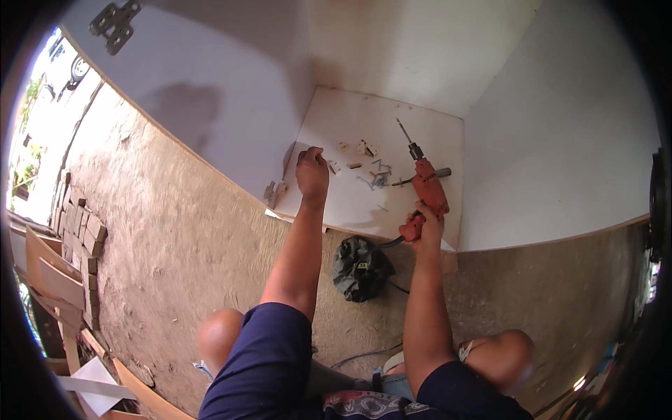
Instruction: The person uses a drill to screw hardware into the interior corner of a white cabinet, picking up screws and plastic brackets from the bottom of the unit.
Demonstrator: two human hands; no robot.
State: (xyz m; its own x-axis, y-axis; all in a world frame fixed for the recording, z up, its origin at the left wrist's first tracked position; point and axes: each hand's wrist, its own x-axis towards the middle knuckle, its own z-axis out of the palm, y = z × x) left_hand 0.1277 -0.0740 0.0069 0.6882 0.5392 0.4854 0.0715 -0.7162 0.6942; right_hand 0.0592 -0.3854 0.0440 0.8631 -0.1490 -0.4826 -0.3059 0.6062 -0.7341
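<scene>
My right hand (428, 222) is wrapped round the handle of a red power drill (428, 185). Its long bit points away from me, over the white bottom panel (420, 133) of a box-like cabinet. My left hand (312, 171) is closed above the left part of that panel, fingers curled; whatever they pinch is hidden. Beside it lie small white fittings (367, 148) and a little brownish piece (355, 166). A loose heap of screws (380, 176) lies between my hands. Partly under the drill is a screwdriver (443, 172) with a greyish handle.
White panels rise left (231, 91), right (560, 140) and behind. Metal hinges sit on the left panel (115, 26) and near its lower front corner (275, 190). A black bag (362, 268) and a cord rest on the concrete floor. Wood offcuts (59, 280) lie far left.
</scene>
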